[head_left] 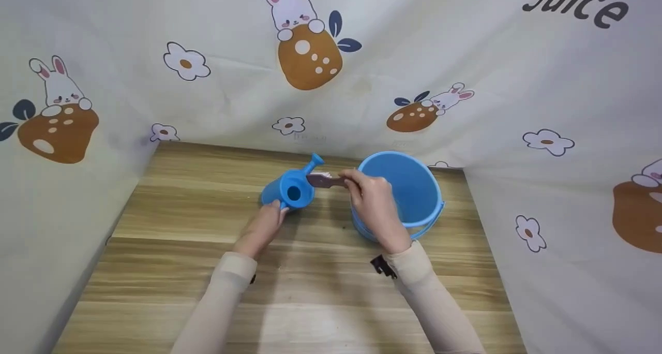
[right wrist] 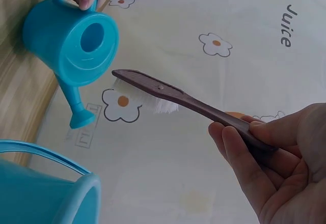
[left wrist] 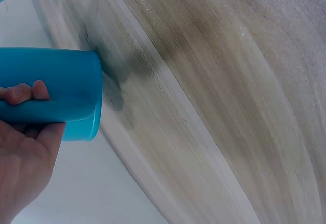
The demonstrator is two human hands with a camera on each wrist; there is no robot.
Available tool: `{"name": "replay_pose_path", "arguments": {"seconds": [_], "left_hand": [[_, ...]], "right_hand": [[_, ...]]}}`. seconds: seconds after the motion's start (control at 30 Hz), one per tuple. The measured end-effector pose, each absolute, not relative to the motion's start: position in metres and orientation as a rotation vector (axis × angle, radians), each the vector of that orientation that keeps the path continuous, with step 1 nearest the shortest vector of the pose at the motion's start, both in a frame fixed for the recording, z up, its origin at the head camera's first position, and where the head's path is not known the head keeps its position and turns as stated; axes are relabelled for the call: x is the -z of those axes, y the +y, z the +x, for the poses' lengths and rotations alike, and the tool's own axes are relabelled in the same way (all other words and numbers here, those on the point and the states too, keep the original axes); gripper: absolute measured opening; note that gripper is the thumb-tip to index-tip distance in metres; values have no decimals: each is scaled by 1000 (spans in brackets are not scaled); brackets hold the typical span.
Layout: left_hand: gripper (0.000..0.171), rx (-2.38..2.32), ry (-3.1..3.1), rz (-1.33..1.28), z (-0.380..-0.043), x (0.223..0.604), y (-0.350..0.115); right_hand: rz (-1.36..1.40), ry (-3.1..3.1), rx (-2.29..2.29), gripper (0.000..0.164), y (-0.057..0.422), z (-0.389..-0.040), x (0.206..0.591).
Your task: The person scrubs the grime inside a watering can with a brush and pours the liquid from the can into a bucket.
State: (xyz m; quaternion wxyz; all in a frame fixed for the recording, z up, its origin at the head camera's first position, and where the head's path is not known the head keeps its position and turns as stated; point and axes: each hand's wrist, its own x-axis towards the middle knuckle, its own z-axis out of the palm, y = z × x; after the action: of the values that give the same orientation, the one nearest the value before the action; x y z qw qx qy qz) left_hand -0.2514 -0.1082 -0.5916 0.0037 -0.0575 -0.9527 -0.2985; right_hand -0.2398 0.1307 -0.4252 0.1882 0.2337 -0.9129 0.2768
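A blue toy watering can [head_left: 275,191] is held by its handle in my left hand [head_left: 262,229]; in the left wrist view the fingers curl round the handle of the watering can [left wrist: 56,74]. The can leans, its round top opening toward me and its spout pointing away to the right. My right hand [head_left: 373,201] grips a brown brush [head_left: 320,181] by its handle. White bristles show on the brush [right wrist: 147,85] in the right wrist view, and its head is beside the can near the spout, apart from it in that view.
A blue bucket [head_left: 403,180] with a hinged handle stands on the wooden tabletop [head_left: 310,292], right of the can and partly behind my right hand. Cream cloth [head_left: 222,105] printed with rabbits and flowers rises along the back and both sides.
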Motion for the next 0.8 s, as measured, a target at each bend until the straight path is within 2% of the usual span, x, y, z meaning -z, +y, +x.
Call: {"name": "replay_pose_path", "arguments": {"seconds": [0.8], "left_hand": [[27, 1006, -3024, -138, -251, 593, -112]], "right_hand": [[583, -2626, -755, 20, 143, -242, 441]]}}
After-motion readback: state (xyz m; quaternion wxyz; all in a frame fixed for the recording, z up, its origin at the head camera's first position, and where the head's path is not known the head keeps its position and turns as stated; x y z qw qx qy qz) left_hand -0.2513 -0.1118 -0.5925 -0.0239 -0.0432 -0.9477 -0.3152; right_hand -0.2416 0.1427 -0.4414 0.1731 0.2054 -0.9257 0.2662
